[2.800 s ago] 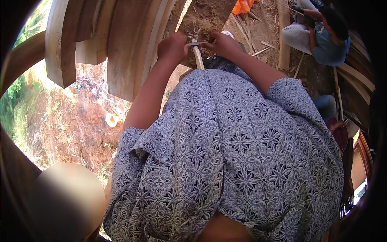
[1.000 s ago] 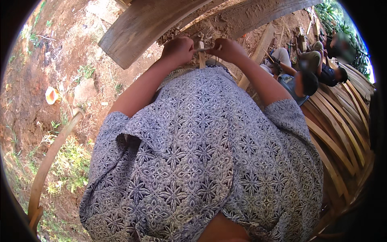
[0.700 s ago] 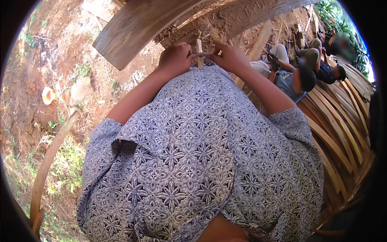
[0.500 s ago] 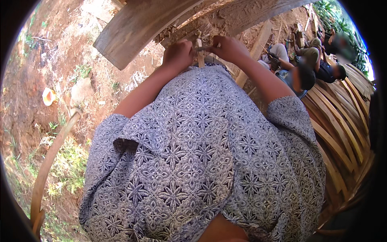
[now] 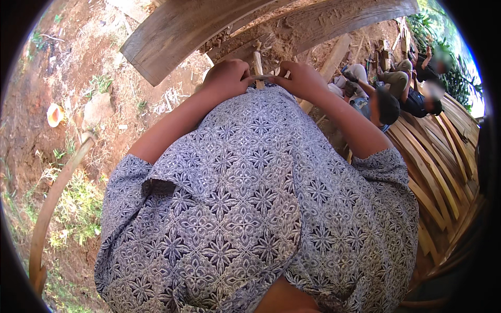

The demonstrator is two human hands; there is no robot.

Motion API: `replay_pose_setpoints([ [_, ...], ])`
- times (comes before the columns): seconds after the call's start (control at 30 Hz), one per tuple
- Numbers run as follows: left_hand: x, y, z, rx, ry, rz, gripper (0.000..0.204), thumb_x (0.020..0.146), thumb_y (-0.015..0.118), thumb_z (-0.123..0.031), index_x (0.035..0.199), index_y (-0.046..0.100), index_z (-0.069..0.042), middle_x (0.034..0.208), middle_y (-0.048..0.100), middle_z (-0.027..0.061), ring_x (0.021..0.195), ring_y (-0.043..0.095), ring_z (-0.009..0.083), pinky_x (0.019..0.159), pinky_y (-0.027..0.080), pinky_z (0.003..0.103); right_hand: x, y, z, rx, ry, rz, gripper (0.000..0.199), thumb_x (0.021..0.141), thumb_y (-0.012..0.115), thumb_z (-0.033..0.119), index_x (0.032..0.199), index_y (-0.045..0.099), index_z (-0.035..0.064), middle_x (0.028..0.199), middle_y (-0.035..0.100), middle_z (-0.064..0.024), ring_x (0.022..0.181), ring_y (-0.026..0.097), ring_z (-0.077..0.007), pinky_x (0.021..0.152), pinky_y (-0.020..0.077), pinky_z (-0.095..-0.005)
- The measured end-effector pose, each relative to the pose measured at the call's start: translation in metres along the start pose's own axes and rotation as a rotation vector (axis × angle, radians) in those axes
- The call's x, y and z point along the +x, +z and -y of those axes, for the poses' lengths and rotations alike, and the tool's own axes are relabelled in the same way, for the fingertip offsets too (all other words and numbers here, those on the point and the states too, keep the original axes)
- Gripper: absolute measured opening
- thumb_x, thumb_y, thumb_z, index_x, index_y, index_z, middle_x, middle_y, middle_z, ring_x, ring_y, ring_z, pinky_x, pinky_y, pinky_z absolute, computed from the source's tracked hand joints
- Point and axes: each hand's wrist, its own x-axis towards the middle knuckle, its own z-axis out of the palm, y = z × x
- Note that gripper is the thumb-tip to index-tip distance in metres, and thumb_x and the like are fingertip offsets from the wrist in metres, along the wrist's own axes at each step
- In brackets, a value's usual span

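Note:
Both my hands grip a short, narrow grey bar-shaped tool (image 5: 261,77), one at each end. My left hand (image 5: 228,78) is closed round its left end, and my right hand (image 5: 298,78) pinches the right end. The bar lies crosswise over a thin, pale wooden strip (image 5: 258,61) that points away from me. The strip's near end is hidden by the tool and my patterned shirt (image 5: 250,151). Whether the bar carries a blade is too small to tell.
Past my hands lie a thick curved plank (image 5: 177,36) and another curved board (image 5: 334,26), with wood shavings around. Long slats (image 5: 425,161) are stacked at right, where several people sit. A curved wooden piece (image 5: 57,193) and a stone (image 5: 97,109) are at left.
Both hands have drawn the bar-shaped tool toward my body along the wooden strip, and my elbows have shifted back. My grip stays closed. The whole view has moved slightly.

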Motion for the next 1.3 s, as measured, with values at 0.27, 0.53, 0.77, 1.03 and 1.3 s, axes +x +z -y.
replay_pose_setpoints([
  [0.27,0.008,0.011,0.021,0.038,-0.002,-0.126,0.020,0.089,0.073,-0.024,0.086,0.067,-0.005,0.092,0.069,0.0132,0.088,0.069,0.0347,0.076,0.053,0.047,0.035,0.018,0.002,-0.021,-0.051,-0.134,0.051,0.086,0.071,0.065,0.097,0.073,0.0156,0.085,0.075,-0.0127,0.082,0.074,-0.0349,0.073,0.0559,-0.0480],
  [0.53,0.016,0.022,0.035,0.054,-0.001,-0.207,0.017,0.089,0.070,-0.023,0.088,0.067,-0.006,0.095,0.069,0.0152,0.090,0.070,0.0379,0.076,0.055,0.051,0.052,0.019,0.002,-0.004,-0.044,-0.119,0.056,0.084,0.070,0.071,0.097,0.072,0.0168,0.086,0.074,-0.0120,0.085,0.074,-0.0325,0.074,0.0563,-0.0468],
  [0.77,0.035,0.013,0.054,0.210,0.029,-0.283,0.020,0.092,0.069,-0.028,0.088,0.067,-0.008,0.096,0.070,0.0137,0.092,0.069,0.0366,0.078,0.054,0.049,0.071,0.018,0.024,0.041,0.015,-0.163,0.052,0.085,0.071,0.065,0.102,0.073,0.0163,0.096,0.075,-0.0127,0.096,0.074,-0.0318,0.083,0.0556,-0.0457],
  [1.03,0.055,0.004,0.056,0.326,-0.026,-0.177,0.020,0.089,0.073,-0.028,0.088,0.068,-0.008,0.097,0.071,0.0129,0.092,0.070,0.0338,0.080,0.055,0.047,0.094,0.038,-0.002,0.159,-0.050,-0.221,0.056,0.081,0.077,0.064,0.099,0.074,0.0104,0.095,0.075,-0.0167,0.095,0.074,-0.0321,0.083,0.0555,-0.0447],
  [1.3,0.011,0.006,0.037,0.118,0.012,-0.155,0.022,0.088,0.074,-0.027,0.088,0.067,-0.006,0.092,0.068,0.0138,0.090,0.069,0.0364,0.078,0.054,0.049,0.039,0.030,0.014,0.106,0.000,-0.133,0.054,0.085,0.072,0.063,0.097,0.073,0.0104,0.087,0.075,-0.0146,0.087,0.074,-0.0313,0.079,0.0554,-0.0452],
])
